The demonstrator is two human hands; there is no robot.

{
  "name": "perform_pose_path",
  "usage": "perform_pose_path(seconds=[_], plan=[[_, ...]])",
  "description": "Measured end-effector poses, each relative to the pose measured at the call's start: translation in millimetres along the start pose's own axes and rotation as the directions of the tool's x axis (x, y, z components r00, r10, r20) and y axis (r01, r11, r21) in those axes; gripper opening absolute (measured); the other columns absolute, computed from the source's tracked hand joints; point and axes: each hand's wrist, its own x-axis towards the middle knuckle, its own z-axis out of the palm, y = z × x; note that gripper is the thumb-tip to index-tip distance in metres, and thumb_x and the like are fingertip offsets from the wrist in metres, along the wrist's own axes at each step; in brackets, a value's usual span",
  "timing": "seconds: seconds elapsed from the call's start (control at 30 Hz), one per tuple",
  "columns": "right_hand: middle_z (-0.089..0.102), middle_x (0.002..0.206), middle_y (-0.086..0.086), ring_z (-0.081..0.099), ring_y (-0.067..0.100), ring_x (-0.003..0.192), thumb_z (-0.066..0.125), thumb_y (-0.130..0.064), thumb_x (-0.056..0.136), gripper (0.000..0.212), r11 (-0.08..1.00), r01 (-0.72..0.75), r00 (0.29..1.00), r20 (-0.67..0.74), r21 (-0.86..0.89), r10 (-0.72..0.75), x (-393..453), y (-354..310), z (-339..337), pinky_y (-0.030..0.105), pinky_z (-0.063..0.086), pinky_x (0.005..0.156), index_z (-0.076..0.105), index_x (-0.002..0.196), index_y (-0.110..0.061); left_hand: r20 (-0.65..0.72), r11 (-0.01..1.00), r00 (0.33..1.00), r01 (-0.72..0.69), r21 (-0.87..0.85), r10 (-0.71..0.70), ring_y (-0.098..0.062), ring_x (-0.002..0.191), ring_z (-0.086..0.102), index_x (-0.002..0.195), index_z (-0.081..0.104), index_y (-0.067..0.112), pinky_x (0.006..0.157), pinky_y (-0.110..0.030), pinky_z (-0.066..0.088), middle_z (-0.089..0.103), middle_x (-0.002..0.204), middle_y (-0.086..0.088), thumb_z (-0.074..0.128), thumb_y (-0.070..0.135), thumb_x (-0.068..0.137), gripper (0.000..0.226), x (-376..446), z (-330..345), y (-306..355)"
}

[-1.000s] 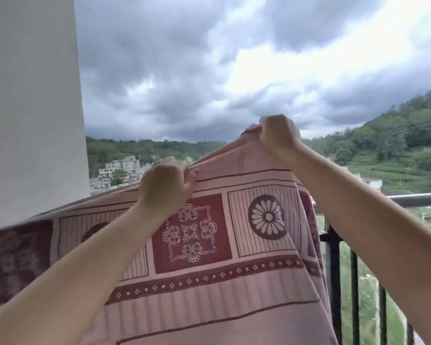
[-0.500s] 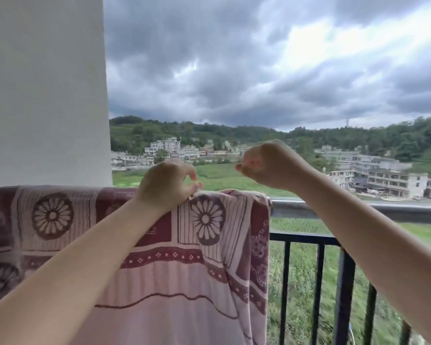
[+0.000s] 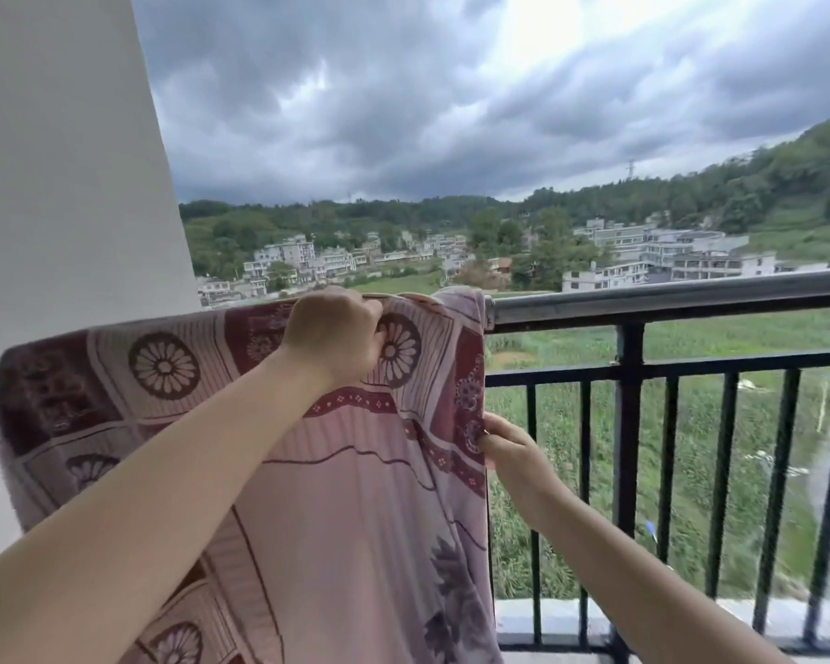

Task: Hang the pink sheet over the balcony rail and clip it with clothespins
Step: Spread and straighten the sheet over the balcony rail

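Draping pink sheet [image 3: 336, 510] over rail [image 3: 667, 297], hands gripping top fold, right edge

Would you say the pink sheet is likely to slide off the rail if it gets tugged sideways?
Probably: the pink sheet drapes limp and folds softly, and the rail looks smooth and rounded. No clothespins show, so likely only the left hand on top and the right hand at its edge steady it.

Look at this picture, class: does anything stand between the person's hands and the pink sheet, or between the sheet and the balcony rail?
Nothing visible does. The left hand grips the pink sheet at the top of the balcony rail, the right hand pinches its side edge, and the sheet already drapes over the rail.
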Motion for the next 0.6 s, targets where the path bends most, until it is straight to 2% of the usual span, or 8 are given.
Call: perform_pose_path(seconds=[0.07, 0.1, 0.2, 0.27, 0.37, 0.47, 0.5, 0.6], plan=[[0.066, 0.062, -0.003, 0.062, 0.005, 0.052, 0.034, 0.005, 0.090, 0.029, 0.992, -0.100, 0.995, 0.012, 0.078, 0.099, 0.1, 1.8, 3.8, 0.018, 0.048, 0.049, 0.058, 0.082, -0.010, 0.053, 0.999, 0.999, 0.005, 0.051, -0.008, -0.024, 0.071, 0.053, 0.093, 0.061, 0.005, 0.066, -0.029, 0.044, 0.067, 0.086, -0.012, 0.047, 0.030, 0.089, 0.029, 4.4, -0.6, -0.7], [0.065, 0.062, -0.002, 0.061, 0.007, 0.053, 0.036, 0.004, 0.090, 0.027, 0.986, -0.154, 0.988, 0.040, 0.070, 0.152, -1.1, 1.9, 7.5, 0.021, 0.049, 0.051, 0.056, 0.081, -0.010, 0.068, 0.998, 0.998, 0.009, 0.061, -0.013, -0.026, 0.075, 0.057, 0.093, 0.061, 0.005, 0.065, -0.030, 0.043, 0.067, 0.087, -0.012, 0.047, 0.028, 0.089, 0.027, 5.3, -0.5, -1.1], [0.062, 0.077, 0.005, 0.060, 0.014, 0.067, 0.042, 0.005, 0.088, 0.018, 0.954, -0.283, 0.934, 0.200, -0.095, 0.297, -3.0, 6.7, 17.3, 0.024, 0.051, 0.063, 0.055, 0.087, -0.007, 0.095, 0.996, 0.995, 0.026, 0.082, -0.034, -0.028, 0.084, 0.061, 0.094, 0.062, 0.007, 0.062, -0.029, 0.037, 0.067, 0.090, -0.012, 0.045, 0.018, 0.088, 0.021, 5.6, -0.8, 0.3], [0.061, 0.076, 0.006, 0.057, 0.014, 0.066, 0.045, 0.003, 0.087, 0.016, 0.935, -0.284, 0.923, 0.203, -0.210, 0.326, -3.3, 9.8, 25.3, 0.024, 0.051, 0.062, 0.056, 0.080, -0.007, 0.122, 0.996, 0.992, 0.025, 0.088, -0.036, -0.028, 0.089, 0.061, 0.095, 0.062, 0.007, 0.063, -0.029, 0.035, 0.066, 0.093, -0.012, 0.044, 0.013, 0.087, 0.021, 5.9, -4.0, 1.5], [0.065, 0.071, 0.003, 0.060, 0.012, 0.065, 0.051, -0.001, 0.086, 0.021, 0.941, -0.250, 0.965, 0.024, -0.228, 0.262, -4.6, 12.3, 34.6, 0.019, 0.050, 0.056, 0.058, 0.068, -0.004, 0.152, 0.996, 0.988, 0.024, 0.092, -0.038, -0.029, 0.091, 0.060, 0.094, 0.062, 0.006, 0.064, -0.030, 0.035, 0.066, 0.094, -0.013, 0.044, 0.010, 0.086, 0.020, 6.2, -7.6, 2.5], [0.067, 0.070, 0.009, 0.058, 0.014, 0.057, 0.055, -0.006, 0.085, 0.020, 0.953, -0.162, 0.979, -0.162, -0.255, 0.123, -10.1, 15.5, 21.3, 0.018, 0.049, 0.049, 0.061, 0.072, 0.008, 0.164, 0.992, 0.985, 0.038, 0.121, -0.057, -0.029, 0.089, 0.060, 0.091, 0.062, 0.005, 0.063, -0.031, 0.036, 0.066, 0.093, -0.013, 0.040, 0.004, 0.085, 0.022, 5.7, -9.7, 6.3], [0.064, 0.067, 0.010, 0.053, 0.015, 0.054, 0.054, -0.006, 0.086, 0.021, 0.956, -0.135, 0.970, -0.232, -0.260, 0.074, -15.5, 15.1, 10.6, 0.017, 0.045, 0.045, 0.061, 0.073, 0.008, 0.172, 0.990, 0.983, 0.048, 0.129, -0.070, -0.029, 0.089, 0.060, 0.091, 0.062, 0.004, 0.064, -0.031, 0.037, 0.066, 0.093, -0.013, 0.039, 0.001, 0.084, 0.024, 6.1, -10.5, 8.9], [0.055, 0.057, 0.006, 0.042, 0.015, 0.047, 0.052, -0.003, 0.087, 0.025, 0.952, -0.063, 0.890, -0.449, -0.300, -0.083, -36.1, 0.6, -33.3, 0.015, 0.034, 0.040, 0.058, 0.063, -0.006, 0.205, 0.981, 0.973, 0.072, 0.178, -0.109, -0.028, 0.093, 0.060, 0.095, 0.061, 0.004, 0.064, -0.030, 0.037, 0.066, 0.097, -0.012, 0.039, -0.001, 0.083, 0.025, 9.9, -11.0, 18.7]])
